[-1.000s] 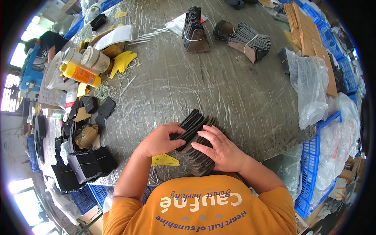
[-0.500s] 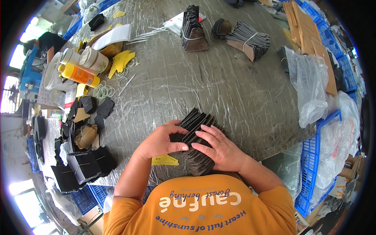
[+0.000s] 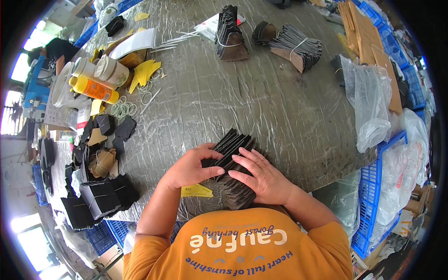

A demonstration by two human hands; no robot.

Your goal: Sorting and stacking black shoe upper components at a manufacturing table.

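A stack of thin dark cut pieces (image 3: 240, 192), black toward the far end and brownish toward me, stands on edge on the table close to my body. Around its left side, my left hand (image 3: 196, 164) has fingers and thumb closed on the black pieces. From the right, my right hand (image 3: 262, 178) grips the same stack, its fingers laid over the upper edges. Part of the stack is hidden under both hands. A yellow paper card (image 3: 197, 190) lies just left of the stack, below my left hand.
Tied bundles of dark pieces (image 3: 231, 39) (image 3: 298, 49) lie at the far side. To the left are a yellow bottle (image 3: 95, 91), rubber bands (image 3: 123, 108) and black stacks (image 3: 105, 198). Plastic bags (image 3: 371, 102) and a blue crate (image 3: 367, 200) are at the right.
My left thumb and fingers have shifted very slightly on the stack. Otherwise the hands and the stack stay where they were.
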